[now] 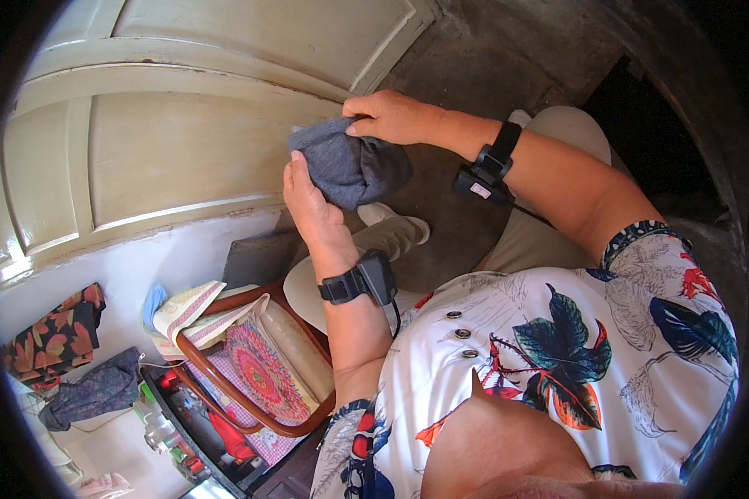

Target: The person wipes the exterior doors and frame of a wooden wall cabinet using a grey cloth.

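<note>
A dark grey fabric item [343, 165], folded or bunched into a rounded bundle, is held up between both hands in front of the knees. My left hand [312, 203] supports its left and lower edge, with fingers pointing up along the side. At its top edge my right hand [393, 117] pinches the fabric between thumb and fingers. Some of its folds face away, so whether it is a cap or another garment cannot be told. Black straps with small black devices are around both forearms.
A cream panelled wooden door [206, 143] stands at the upper left. Beside my left arm is a wooden armchair [225, 387] with a colourful round-patterned cushion [268, 374] and a striped cloth [187, 312]. An open drawer [181, 424] holds small items; printed cloths [93, 390] hang nearby.
</note>
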`<action>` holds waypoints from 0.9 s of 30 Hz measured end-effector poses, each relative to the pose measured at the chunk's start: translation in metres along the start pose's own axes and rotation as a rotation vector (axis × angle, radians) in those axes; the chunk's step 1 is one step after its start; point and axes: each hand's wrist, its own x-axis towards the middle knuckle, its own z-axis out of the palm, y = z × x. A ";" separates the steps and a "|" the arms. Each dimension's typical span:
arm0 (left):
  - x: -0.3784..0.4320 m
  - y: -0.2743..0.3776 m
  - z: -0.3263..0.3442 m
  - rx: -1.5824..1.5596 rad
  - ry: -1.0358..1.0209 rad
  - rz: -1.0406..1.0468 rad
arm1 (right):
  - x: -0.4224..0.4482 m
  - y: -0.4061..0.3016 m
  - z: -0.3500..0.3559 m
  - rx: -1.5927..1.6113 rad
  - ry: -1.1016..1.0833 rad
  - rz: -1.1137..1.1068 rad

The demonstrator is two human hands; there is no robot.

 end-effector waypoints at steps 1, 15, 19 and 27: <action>0.000 0.001 0.002 -0.031 0.016 -0.031 | 0.000 0.001 0.001 0.000 0.001 0.000; 0.007 -0.022 -0.019 0.156 -0.114 -0.059 | 0.001 -0.006 -0.002 0.987 -0.031 0.340; -0.013 -0.012 -0.001 0.190 -0.351 -0.017 | 0.003 0.002 -0.010 1.137 0.028 0.282; -0.010 -0.015 -0.003 0.332 -0.351 0.083 | -0.001 -0.026 -0.014 1.243 0.022 0.223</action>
